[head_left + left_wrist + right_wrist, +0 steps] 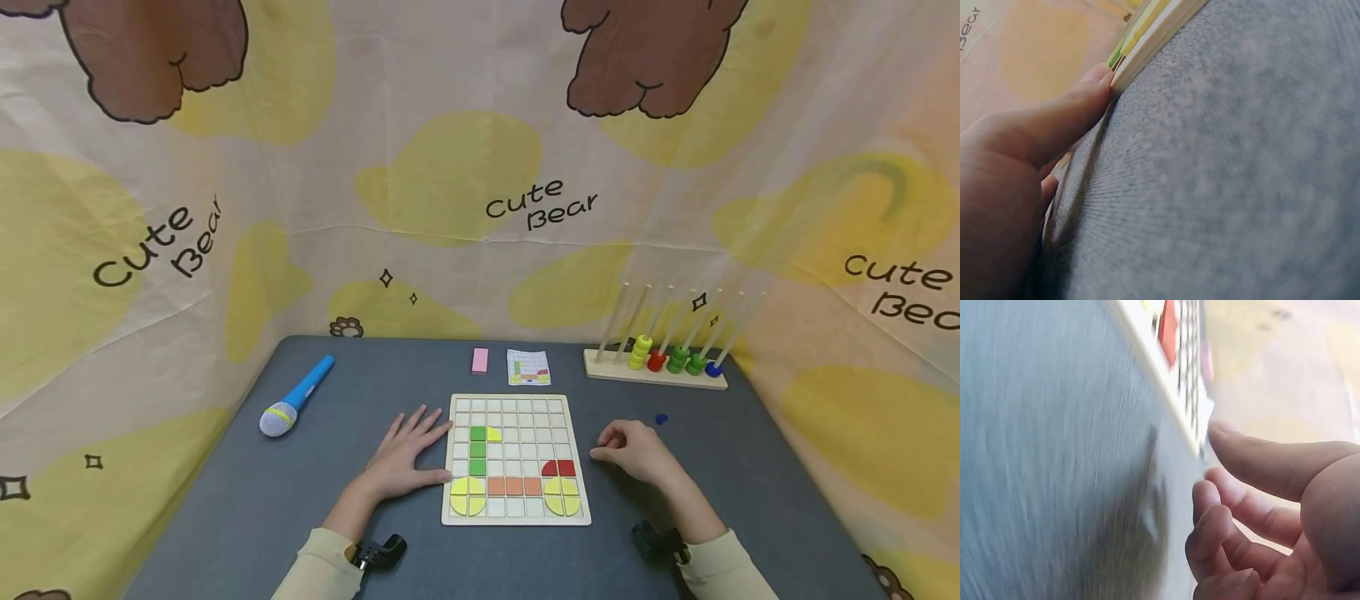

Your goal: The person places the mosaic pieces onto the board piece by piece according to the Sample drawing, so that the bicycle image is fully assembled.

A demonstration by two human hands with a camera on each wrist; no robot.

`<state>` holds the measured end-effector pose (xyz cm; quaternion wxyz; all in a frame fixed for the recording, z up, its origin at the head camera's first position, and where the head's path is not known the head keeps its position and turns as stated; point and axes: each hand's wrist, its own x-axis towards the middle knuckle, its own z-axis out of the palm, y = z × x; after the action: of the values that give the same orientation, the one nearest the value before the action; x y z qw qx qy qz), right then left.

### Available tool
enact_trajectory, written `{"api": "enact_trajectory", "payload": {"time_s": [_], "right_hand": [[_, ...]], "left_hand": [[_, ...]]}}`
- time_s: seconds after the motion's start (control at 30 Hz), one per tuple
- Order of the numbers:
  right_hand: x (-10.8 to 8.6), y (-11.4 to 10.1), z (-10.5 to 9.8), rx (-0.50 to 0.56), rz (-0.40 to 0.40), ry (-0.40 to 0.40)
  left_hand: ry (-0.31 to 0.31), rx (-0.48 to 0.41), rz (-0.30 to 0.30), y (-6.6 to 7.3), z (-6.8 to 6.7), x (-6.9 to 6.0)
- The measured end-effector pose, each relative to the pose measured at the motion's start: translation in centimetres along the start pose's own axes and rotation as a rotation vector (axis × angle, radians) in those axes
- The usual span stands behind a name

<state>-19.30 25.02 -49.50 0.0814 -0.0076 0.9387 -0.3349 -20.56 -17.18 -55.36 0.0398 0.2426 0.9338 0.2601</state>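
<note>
A white grid board [525, 417] lies on the dark table, with colored tiles in its cells. Green squares [477, 451] form a column with a yellow tile [493, 434] beside the top one. Orange squares [513, 486] run between two yellow circles [468, 496] made of quarter pieces, and red tiles [558, 468] sit above the right circle. My left hand [405, 454] lies spread at the board's left edge, thumb touching it. To the right of the board hovers my right hand [633, 450], fingers loosely curled, thumb apart in the right wrist view, nothing visible in it.
A small dark blue piece [661, 419] lies beyond my right hand. Behind the board are a pink block [480, 361] and a pattern card [528, 367]. A peg stand with colored beads [656, 371] is at back right, a blue toy microphone [297, 397] at left.
</note>
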Motion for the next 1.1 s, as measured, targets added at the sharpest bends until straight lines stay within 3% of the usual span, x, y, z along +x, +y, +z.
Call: {"api": "enact_trajectory", "payload": {"time_s": [0.43, 0.73, 0.93, 1.1], "right_hand": [[2.0, 3.9, -3.5, -0.003, 0.025, 0.102], [2.9, 6.1, -4.8, -0.035, 0.064, 0.292], [3.0, 6.8, -5.5, -0.086, 0.167, 0.220], [3.2, 7.2, -5.7, -0.108, 0.189, 0.173]], "left_hand": [[-0.023, 0.016, -0.010, 0.0, 0.0, 0.3], [-0.013, 0.019, -0.010, -0.1, 0.0, 0.1], [-0.001, 0.006, 0.000, 0.0, 0.0, 0.0], [-0.012, 0.015, -0.009, -0.1, 0.1, 0.0]]}}
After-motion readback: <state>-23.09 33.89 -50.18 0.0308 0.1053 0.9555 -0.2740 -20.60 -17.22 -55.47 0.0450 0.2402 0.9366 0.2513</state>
